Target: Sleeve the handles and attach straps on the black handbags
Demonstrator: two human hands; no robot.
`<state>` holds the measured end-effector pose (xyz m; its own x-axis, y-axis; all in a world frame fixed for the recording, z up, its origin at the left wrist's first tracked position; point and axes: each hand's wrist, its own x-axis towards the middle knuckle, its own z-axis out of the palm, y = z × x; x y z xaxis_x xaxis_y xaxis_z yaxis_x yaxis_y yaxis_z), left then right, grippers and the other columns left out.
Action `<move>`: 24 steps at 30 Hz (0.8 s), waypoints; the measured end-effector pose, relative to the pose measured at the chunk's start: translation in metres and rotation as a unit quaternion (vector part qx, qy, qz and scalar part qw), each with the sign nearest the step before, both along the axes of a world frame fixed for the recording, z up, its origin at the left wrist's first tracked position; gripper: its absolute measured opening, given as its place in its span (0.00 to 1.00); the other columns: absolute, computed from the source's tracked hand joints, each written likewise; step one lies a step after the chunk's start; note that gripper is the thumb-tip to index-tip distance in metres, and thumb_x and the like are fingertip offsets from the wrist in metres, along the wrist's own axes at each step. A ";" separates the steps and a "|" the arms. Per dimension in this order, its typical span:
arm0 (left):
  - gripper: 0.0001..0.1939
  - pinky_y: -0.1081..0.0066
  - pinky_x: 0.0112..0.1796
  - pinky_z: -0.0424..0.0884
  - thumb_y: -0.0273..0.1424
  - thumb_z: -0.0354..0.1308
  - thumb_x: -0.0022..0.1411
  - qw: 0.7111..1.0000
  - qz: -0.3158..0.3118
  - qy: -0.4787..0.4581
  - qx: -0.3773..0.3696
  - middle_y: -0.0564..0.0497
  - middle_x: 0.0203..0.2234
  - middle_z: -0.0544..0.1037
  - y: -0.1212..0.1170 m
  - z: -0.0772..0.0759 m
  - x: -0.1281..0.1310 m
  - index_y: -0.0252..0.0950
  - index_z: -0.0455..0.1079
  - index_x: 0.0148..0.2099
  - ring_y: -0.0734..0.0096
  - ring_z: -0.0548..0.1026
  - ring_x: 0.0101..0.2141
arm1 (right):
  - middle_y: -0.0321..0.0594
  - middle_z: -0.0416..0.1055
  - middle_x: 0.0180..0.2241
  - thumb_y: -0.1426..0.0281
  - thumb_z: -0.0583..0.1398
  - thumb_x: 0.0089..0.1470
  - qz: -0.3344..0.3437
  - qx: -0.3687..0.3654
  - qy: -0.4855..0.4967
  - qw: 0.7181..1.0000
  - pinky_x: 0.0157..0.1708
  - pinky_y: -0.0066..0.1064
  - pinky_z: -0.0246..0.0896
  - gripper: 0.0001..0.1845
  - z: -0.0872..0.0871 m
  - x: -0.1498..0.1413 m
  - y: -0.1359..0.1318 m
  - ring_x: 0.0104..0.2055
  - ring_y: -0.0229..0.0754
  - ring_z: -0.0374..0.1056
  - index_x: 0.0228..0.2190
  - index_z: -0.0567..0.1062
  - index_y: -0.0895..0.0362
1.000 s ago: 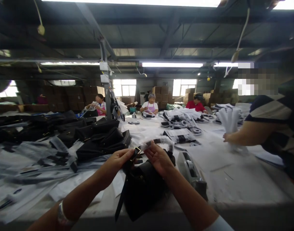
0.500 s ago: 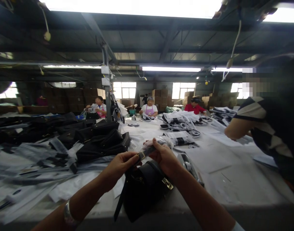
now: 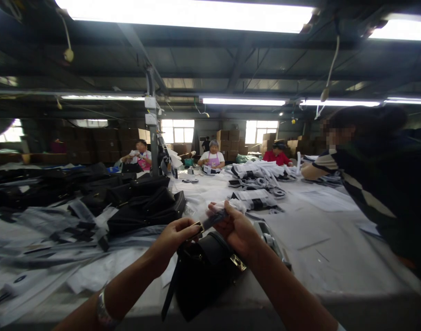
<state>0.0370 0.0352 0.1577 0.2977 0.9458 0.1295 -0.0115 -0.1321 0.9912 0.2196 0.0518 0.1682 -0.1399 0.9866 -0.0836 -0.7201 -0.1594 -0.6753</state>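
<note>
A black strap (image 3: 213, 220) stretches between my two hands, with clear plastic wrap around its far part. My left hand (image 3: 174, 239) pinches the strap's near end, where a gold-coloured buckle (image 3: 198, 225) shows at the fingertips. My right hand (image 3: 238, 227) is closed around the wrapped part, palm partly turned up. Just below both hands a black handbag (image 3: 200, 285) rests at the table's near edge. It has a gold-coloured clasp (image 3: 238, 262) on its right side, and a narrow black strip hangs from its left side.
Black bags (image 3: 145, 202) are heaped at left, behind plastic-wrapped straps (image 3: 82, 230). A grey object (image 3: 269, 239) lies right of my right hand. White-wrapped bundles (image 3: 255, 197) lie farther back. A co-worker (image 3: 372, 184) leans over the table at right; others sit across it.
My left hand has tilted the buckle upward, and my right hand's fingers have shifted on the wrapped strap. The co-worker at right has bent lower and reached farther over the table.
</note>
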 end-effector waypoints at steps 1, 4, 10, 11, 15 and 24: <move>0.14 0.77 0.23 0.55 0.39 0.65 0.54 1.000 0.006 -0.002 0.004 0.57 0.18 0.69 -0.001 0.000 0.001 0.34 0.69 0.26 0.78 0.62 0.21 | 0.48 0.81 0.34 0.67 0.56 0.63 -0.001 0.001 -0.002 1.000 0.40 0.30 0.72 0.15 0.001 0.000 -0.001 0.35 0.41 0.78 0.37 0.78 0.65; 0.14 0.77 0.24 0.56 0.39 0.65 0.55 1.000 -0.001 -0.014 0.006 0.57 0.20 0.69 -0.001 -0.001 0.001 0.34 0.69 0.28 0.77 0.63 0.22 | 0.48 0.81 0.33 0.67 0.55 0.64 -0.008 -0.003 -0.004 1.000 0.40 0.30 0.71 0.16 0.002 0.003 0.000 0.34 0.40 0.78 0.37 0.78 0.66; 0.14 0.76 0.26 0.57 0.42 0.64 0.56 0.999 0.004 0.030 0.032 0.57 0.21 0.72 0.002 -0.003 0.000 0.35 0.72 0.30 0.77 0.65 0.23 | 0.47 0.81 0.35 0.66 0.58 0.62 -0.033 0.016 -0.016 0.999 0.40 0.30 0.72 0.14 -0.004 0.002 0.002 0.36 0.41 0.78 0.37 0.79 0.64; 0.15 0.76 0.26 0.57 0.42 0.64 0.57 0.999 0.008 0.035 0.040 0.56 0.22 0.72 0.002 -0.003 0.000 0.35 0.72 0.31 0.76 0.65 0.24 | 0.47 0.81 0.35 0.66 0.58 0.61 -0.031 0.029 -0.020 0.999 0.41 0.30 0.72 0.14 -0.006 0.001 0.001 0.37 0.41 0.78 0.37 0.79 0.64; 0.17 0.74 0.28 0.61 0.43 0.65 0.55 0.998 0.008 0.028 0.047 0.55 0.23 0.76 0.003 -0.005 0.000 0.36 0.71 0.39 0.73 0.70 0.25 | 0.49 0.80 0.39 0.64 0.62 0.58 -0.005 0.079 -0.045 0.996 0.42 0.30 0.72 0.14 -0.011 -0.006 -0.004 0.40 0.43 0.77 0.37 0.78 0.64; 0.19 0.69 0.43 0.68 0.39 0.63 0.58 0.996 0.003 -0.082 0.038 0.47 0.47 0.79 -0.004 -0.007 0.001 0.38 0.73 0.50 0.60 0.75 0.45 | 0.42 0.80 0.36 0.62 0.69 0.47 0.008 0.161 -0.110 0.981 0.45 0.32 0.69 0.21 -0.013 -0.021 -0.018 0.40 0.43 0.76 0.42 0.78 0.60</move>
<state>0.0379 0.0315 0.1511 0.2614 0.9332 0.2466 -0.1716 -0.2064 0.9633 0.1990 0.0337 0.1552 -0.1692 0.9647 0.2019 -0.5511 0.0773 -0.8309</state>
